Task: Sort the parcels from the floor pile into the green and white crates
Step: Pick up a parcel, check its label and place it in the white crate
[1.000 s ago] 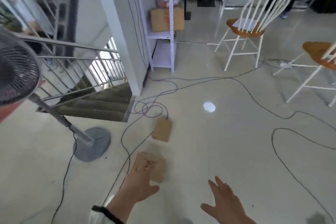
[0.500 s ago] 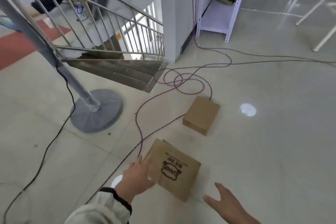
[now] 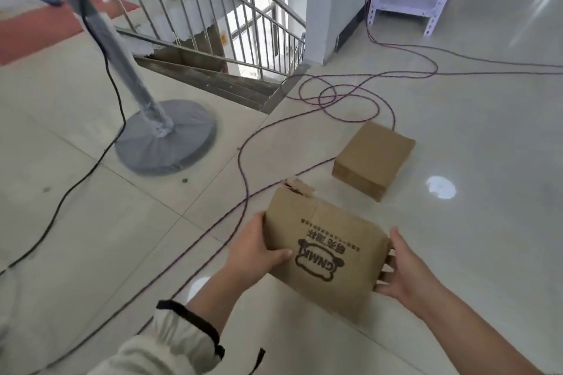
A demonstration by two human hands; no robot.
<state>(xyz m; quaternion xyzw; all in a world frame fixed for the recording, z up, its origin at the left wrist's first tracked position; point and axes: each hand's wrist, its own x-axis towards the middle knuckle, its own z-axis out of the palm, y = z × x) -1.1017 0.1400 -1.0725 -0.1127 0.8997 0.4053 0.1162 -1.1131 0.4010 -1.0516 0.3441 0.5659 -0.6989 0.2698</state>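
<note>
Right of the round grey fan base [image 3: 166, 137], our left hand [image 3: 256, 250] grips the left edge of the printed brown cardboard parcel [image 3: 326, 250], thumb on top; our right hand [image 3: 402, 271] clasps its other end. We should lift it level, clear of the purple cable [image 3: 240, 161]. Neither crate shows; whether the parcel has left the floor is unclear.

Printed logo on the cardboard parcel [image 3: 326, 250]
"CNMK" stands in dark letters inside a cloud-like outline on its top face, upside down to the camera. The rows of small characters above it, and a small orange sticker [image 3: 224, 39] in the stairwell, are too blurred to read.
</note>
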